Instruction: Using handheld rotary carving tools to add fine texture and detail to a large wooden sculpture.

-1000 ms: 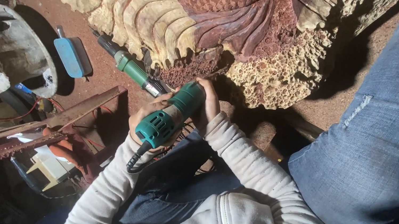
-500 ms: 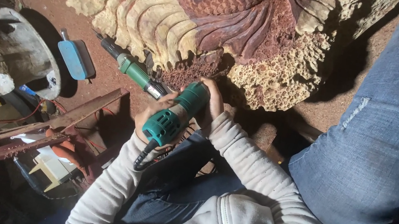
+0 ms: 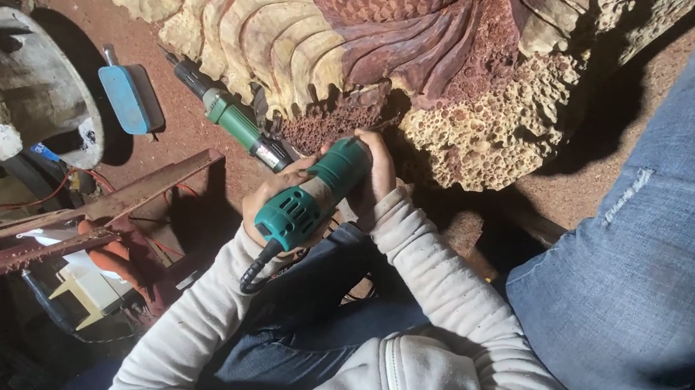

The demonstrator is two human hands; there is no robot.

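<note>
A green die grinder (image 3: pixel 310 193) — stubby plastic body, vented rear end, black cord trailing from its tail — points up at the reddish, pitted base of a carved wood sculpture (image 3: pixel 375 30). The left hand (image 3: pixel 272 197) wraps its rear; the right hand (image 3: pixel 375 171) grips near the nose. A second green grinder (image 3: pixel 233 118) and a blue brush (image 3: pixel 127 97) lie just beside, on the dusty floor.

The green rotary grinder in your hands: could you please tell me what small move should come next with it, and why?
Probably a slight push of the green rotary grinder forward into the dark reddish recess of the wood carving. Both the left hand and the right hand grip the tool, its nose points at that rough pocket, and the tip itself is hidden from view.
</note>
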